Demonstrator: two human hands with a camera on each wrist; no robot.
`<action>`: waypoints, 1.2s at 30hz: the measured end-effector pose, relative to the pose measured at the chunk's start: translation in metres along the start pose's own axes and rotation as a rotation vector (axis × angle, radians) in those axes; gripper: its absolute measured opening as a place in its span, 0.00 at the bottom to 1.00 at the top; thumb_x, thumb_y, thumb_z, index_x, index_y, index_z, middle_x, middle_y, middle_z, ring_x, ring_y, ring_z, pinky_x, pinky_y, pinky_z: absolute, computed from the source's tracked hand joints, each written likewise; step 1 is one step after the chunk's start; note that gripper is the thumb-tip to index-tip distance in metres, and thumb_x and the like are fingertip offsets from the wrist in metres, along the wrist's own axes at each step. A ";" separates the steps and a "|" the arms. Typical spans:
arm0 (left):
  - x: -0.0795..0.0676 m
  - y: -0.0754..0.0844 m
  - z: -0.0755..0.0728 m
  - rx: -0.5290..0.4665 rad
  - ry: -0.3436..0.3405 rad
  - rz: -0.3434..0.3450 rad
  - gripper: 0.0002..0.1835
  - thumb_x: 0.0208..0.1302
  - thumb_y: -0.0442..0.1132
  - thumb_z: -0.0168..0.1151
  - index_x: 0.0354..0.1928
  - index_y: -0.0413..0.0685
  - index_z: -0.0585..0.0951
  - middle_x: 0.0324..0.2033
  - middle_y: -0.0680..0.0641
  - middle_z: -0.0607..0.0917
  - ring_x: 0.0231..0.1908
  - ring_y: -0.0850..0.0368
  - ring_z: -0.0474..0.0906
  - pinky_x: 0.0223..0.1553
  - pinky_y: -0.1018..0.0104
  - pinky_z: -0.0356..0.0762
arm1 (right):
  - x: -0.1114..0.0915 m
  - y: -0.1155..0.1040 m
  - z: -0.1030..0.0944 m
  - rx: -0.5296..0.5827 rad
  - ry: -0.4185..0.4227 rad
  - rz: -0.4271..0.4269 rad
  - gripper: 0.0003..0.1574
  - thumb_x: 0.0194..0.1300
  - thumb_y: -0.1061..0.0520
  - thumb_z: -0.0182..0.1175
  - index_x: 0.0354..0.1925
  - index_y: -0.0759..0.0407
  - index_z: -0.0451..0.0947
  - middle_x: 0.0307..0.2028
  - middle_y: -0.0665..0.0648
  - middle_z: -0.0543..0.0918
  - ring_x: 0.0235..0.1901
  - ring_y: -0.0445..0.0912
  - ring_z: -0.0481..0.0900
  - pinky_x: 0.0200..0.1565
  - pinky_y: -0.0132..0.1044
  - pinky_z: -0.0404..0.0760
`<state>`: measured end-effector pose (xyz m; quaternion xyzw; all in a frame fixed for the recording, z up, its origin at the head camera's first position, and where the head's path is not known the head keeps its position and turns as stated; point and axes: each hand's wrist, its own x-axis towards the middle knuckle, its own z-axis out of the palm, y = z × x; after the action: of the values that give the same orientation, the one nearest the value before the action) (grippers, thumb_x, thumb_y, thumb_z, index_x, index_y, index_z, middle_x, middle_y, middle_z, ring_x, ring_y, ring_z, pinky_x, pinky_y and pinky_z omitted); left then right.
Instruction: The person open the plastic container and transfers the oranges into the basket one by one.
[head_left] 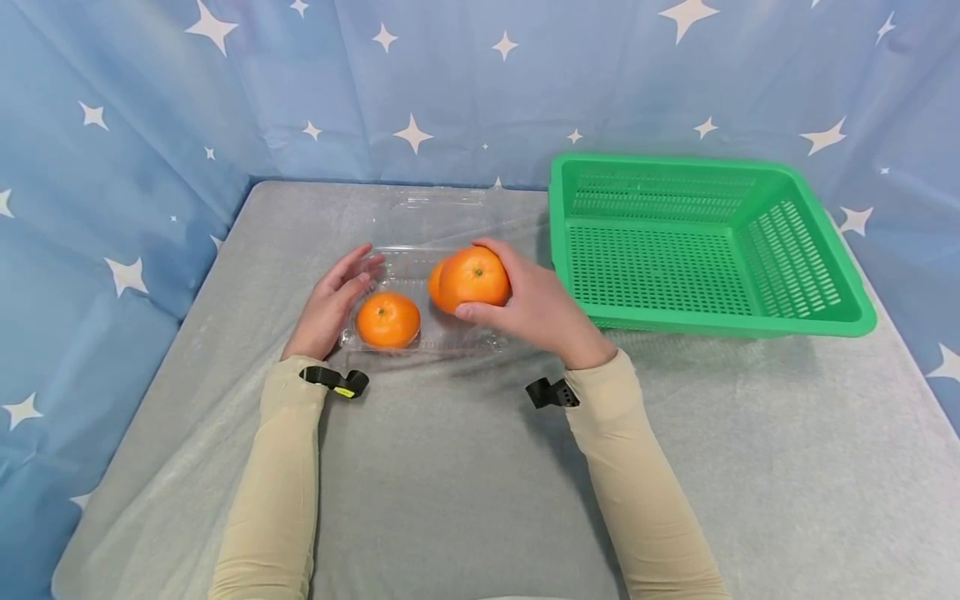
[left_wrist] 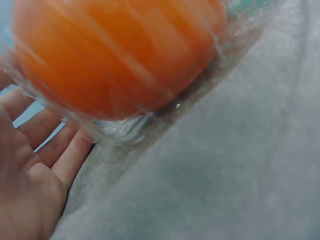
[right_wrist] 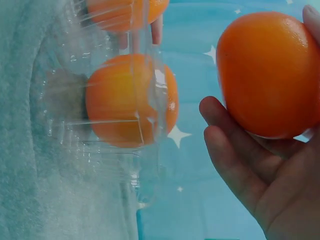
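Observation:
My right hand [head_left: 542,310] grips an orange [head_left: 480,275] with the thumb on its near side and fingers round the far side. In the right wrist view this orange [right_wrist: 270,75] is clear of the transparent plastic box [right_wrist: 145,120]. Behind it, partly hidden in the head view, a second orange [head_left: 436,285] sits inside the box [head_left: 401,265]. A third orange [head_left: 387,320] lies in the box's left end. My left hand [head_left: 332,302] is at the box's left side, fingers extended along the wall, as the left wrist view also shows.
The box's clear lid [head_left: 435,212] is folded back behind it. To the right stands a green perforated basket [head_left: 712,325], its left rim near my right hand. A grey cloth [head_left: 435,483] covers the table, and a blue starred curtain [head_left: 450,83] hangs behind.

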<state>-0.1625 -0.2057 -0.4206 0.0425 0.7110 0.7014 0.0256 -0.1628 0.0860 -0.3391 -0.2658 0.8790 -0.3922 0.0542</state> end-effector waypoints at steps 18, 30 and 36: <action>-0.005 0.012 0.004 -0.002 -0.009 0.022 0.24 0.67 0.36 0.46 0.65 0.56 0.61 0.60 0.42 0.66 0.60 0.49 0.61 0.62 0.57 0.54 | -0.011 -0.003 -0.026 -0.019 0.107 0.074 0.55 0.40 0.28 0.62 0.63 0.39 0.54 0.53 0.48 0.70 0.40 0.43 0.73 0.36 0.42 0.75; -0.005 0.011 0.002 -0.010 -0.012 0.021 0.24 0.68 0.37 0.45 0.65 0.56 0.61 0.61 0.43 0.66 0.61 0.50 0.60 0.62 0.58 0.55 | -0.014 -0.005 -0.032 0.021 0.136 0.107 0.53 0.40 0.29 0.64 0.61 0.40 0.55 0.51 0.47 0.69 0.39 0.43 0.72 0.36 0.42 0.76; -0.005 0.008 0.001 -0.033 -0.018 0.040 0.23 0.67 0.36 0.46 0.64 0.56 0.63 0.60 0.41 0.66 0.60 0.49 0.60 0.62 0.54 0.55 | -0.014 -0.001 -0.031 -0.005 0.131 0.106 0.56 0.37 0.29 0.65 0.61 0.42 0.54 0.52 0.48 0.67 0.41 0.44 0.71 0.38 0.44 0.76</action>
<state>-0.1569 -0.2051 -0.4128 0.0626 0.6982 0.7129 0.0186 -0.1601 0.1129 -0.3192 -0.1927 0.8945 -0.4031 0.0168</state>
